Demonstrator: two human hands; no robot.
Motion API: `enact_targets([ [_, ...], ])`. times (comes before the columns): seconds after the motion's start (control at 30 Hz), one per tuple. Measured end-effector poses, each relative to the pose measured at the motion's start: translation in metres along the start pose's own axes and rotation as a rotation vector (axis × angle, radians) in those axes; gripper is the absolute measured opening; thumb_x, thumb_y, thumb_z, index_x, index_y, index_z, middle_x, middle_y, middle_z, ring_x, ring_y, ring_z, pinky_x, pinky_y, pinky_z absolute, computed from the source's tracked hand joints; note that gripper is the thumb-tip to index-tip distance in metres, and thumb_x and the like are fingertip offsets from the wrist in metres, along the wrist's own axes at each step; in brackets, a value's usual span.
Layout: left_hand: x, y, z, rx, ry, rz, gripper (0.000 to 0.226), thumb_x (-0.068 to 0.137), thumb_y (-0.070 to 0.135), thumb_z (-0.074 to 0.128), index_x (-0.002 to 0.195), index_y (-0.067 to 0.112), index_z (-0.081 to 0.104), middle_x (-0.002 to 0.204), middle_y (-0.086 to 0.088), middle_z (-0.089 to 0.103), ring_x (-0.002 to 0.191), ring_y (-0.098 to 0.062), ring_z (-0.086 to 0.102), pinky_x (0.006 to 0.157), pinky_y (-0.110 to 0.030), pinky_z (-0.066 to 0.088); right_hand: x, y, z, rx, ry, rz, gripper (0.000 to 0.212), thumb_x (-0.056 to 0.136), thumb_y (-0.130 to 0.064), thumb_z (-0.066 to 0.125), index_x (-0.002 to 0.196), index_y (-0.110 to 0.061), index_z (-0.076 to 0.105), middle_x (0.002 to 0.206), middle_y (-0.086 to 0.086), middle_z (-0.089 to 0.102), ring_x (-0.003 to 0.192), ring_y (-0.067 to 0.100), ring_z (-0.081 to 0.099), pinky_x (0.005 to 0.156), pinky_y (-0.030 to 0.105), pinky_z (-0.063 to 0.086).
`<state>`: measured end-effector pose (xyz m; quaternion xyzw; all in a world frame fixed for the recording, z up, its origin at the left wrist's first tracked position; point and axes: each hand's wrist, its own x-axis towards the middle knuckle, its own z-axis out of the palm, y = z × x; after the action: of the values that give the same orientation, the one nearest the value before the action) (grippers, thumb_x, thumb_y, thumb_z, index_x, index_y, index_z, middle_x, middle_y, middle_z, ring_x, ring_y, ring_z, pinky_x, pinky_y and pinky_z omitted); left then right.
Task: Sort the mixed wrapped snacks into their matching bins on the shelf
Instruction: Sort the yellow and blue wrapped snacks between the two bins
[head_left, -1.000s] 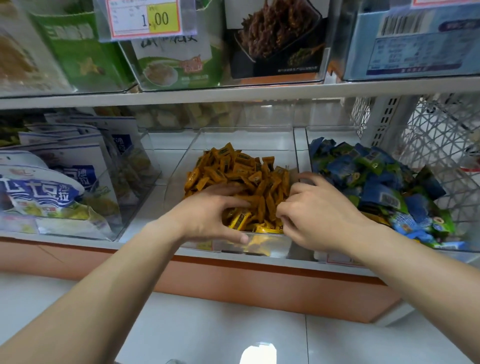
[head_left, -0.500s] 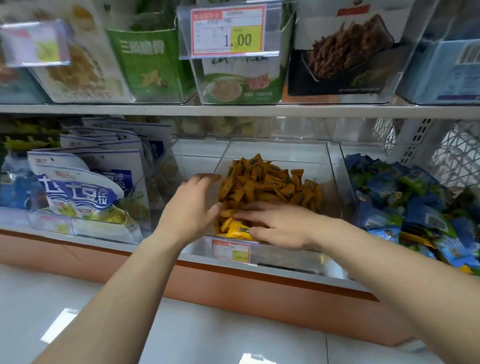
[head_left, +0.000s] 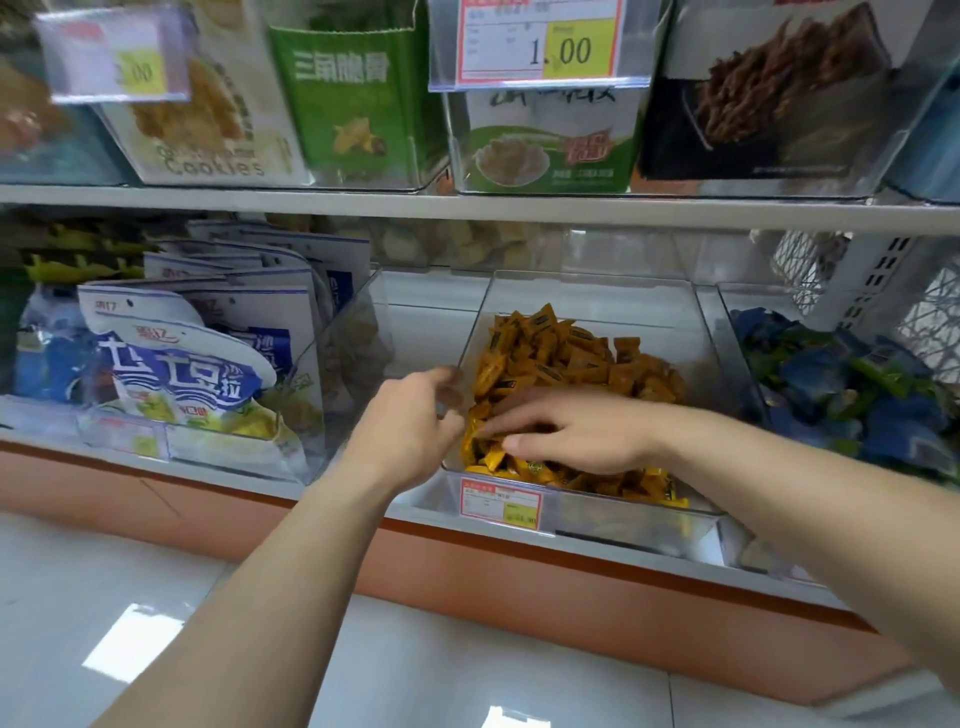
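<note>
Orange wrapped snacks (head_left: 571, 358) fill the clear middle bin (head_left: 597, 296). The right hand (head_left: 576, 436) lies flat-fingered on them; the left hand (head_left: 410, 421) is blurred beside its wall, grip unclear. Raking could spill pieces over the front lip.

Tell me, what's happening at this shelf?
A person is sorting wrapped snacks at a shop shelf. Their right hand lies flat, fingers stretched, on the orange snacks in the clear middle bin. Their left hand hovers at that bin's left wall with fingers curled; it is blurred, so whether it holds anything is unclear. To the right lies a pile of blue and green snacks.
</note>
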<state>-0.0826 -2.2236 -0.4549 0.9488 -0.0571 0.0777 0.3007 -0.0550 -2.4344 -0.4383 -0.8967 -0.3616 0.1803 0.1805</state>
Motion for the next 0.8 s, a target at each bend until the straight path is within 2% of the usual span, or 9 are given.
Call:
enact_targets([
  [0.07, -0.001, 0.001, 0.0, -0.005, -0.004, -0.007, 0.049, 0.09, 0.017, 0.059, 0.139, 0.017, 0.057, 0.119, 0.002, 0.071, 0.103, -0.019, 0.067, 0.093, -0.036, 0.055, 0.003, 0.006, 0.013, -0.013, -0.138, 0.047, 0.043, 0.103, -0.052, 0.031, 0.145, -0.049, 0.04, 0.163, -0.014, 0.017, 0.149, 0.01, 0.011, 0.12, 0.032, 0.008],
  [0.13, -0.001, 0.001, -0.001, -0.018, -0.012, -0.013, 0.049, 0.09, 0.019, 0.058, 0.139, 0.018, 0.056, 0.118, 0.003, 0.071, 0.102, -0.02, 0.067, 0.092, -0.039, 0.055, 0.0, 0.016, 0.012, -0.203, -0.173, 0.069, 0.045, 0.101, -0.058, 0.032, 0.145, -0.056, 0.032, 0.163, -0.017, 0.012, 0.15, 0.016, 0.011, 0.122, 0.044, 0.012],
  [0.27, 0.0, 0.002, -0.003, 0.035, -0.045, -0.038, 0.049, 0.089, 0.022, 0.056, 0.138, 0.024, 0.055, 0.118, 0.003, 0.071, 0.099, -0.025, 0.067, 0.087, -0.044, 0.056, -0.016, 0.031, -0.009, -0.486, -0.165, 0.144, 0.043, 0.095, -0.064, 0.038, 0.129, -0.044, 0.054, 0.143, -0.014, 0.042, 0.128, 0.019, 0.042, 0.103, 0.042, 0.041],
  [0.43, 0.001, 0.006, -0.004, 0.107, -0.065, -0.011, 0.048, 0.089, 0.02, 0.054, 0.137, 0.024, 0.055, 0.117, 0.001, 0.071, 0.095, -0.024, 0.068, 0.086, -0.043, 0.056, -0.047, 0.043, -0.036, -0.709, -0.131, 0.261, 0.035, 0.093, -0.056, 0.042, 0.109, -0.039, 0.068, 0.125, -0.011, 0.061, 0.113, 0.018, 0.055, 0.092, 0.04, 0.05],
  [0.5, 0.001, 0.008, -0.003, 0.11, -0.058, 0.001, 0.048, 0.088, 0.018, 0.054, 0.136, 0.022, 0.056, 0.118, -0.001, 0.071, 0.096, -0.025, 0.068, 0.087, -0.043, 0.056, -0.041, 0.033, -0.035, -0.628, 0.087, 0.14, 0.035, 0.093, -0.055, 0.039, 0.102, -0.039, 0.068, 0.117, -0.012, 0.065, 0.104, 0.012, 0.058, 0.089, 0.035, 0.05],
  [0.57, 0.0, 0.009, -0.002, 0.106, -0.048, 0.011, 0.048, 0.089, 0.017, 0.055, 0.137, 0.02, 0.055, 0.119, -0.002, 0.07, 0.098, -0.024, 0.068, 0.088, -0.043, 0.056, -0.023, 0.013, -0.025, -0.255, 0.232, 0.004, 0.026, 0.096, -0.047, 0.046, 0.109, -0.04, 0.068, 0.118, -0.02, 0.064, 0.104, 0.0, 0.057, 0.092, 0.022, 0.046],
  [0.67, -0.002, 0.007, -0.003, 0.054, -0.05, 0.011, 0.048, 0.09, 0.019, 0.056, 0.138, 0.02, 0.055, 0.119, 0.0, 0.07, 0.098, -0.022, 0.068, 0.087, -0.041, 0.056, 0.014, -0.009, -0.002, 0.021, 0.026, -0.05, 0.029, 0.101, -0.034, 0.048, 0.123, -0.035, 0.067, 0.133, -0.015, 0.058, 0.121, 0.002, 0.049, 0.106, 0.026, 0.038],
  [0.73, -0.002, 0.004, -0.004, 0.045, -0.057, 0.007, 0.048, 0.091, 0.021, 0.056, 0.139, 0.022, 0.053, 0.119, 0.001, 0.07, 0.097, -0.023, 0.068, 0.085, -0.041, 0.056, 0.029, -0.005, 0.009, -0.078, -0.154, 0.018, 0.035, 0.103, -0.037, 0.04, 0.132, -0.044, 0.059, 0.154, -0.012, 0.038, 0.142, 0.012, 0.026, 0.12, 0.038, 0.018],
  [0.8, -0.003, 0.001, -0.004, 0.069, -0.071, 0.001, 0.048, 0.091, 0.025, 0.055, 0.139, 0.026, 0.052, 0.12, 0.002, 0.069, 0.097, -0.024, 0.067, 0.085, -0.042, 0.056, 0.027, 0.009, 0.01, -0.239, -0.242, 0.083, 0.038, 0.102, -0.043, 0.034, 0.137, -0.055, 0.047, 0.16, -0.017, 0.022, 0.146, 0.016, 0.012, 0.12, 0.047, 0.011],
])
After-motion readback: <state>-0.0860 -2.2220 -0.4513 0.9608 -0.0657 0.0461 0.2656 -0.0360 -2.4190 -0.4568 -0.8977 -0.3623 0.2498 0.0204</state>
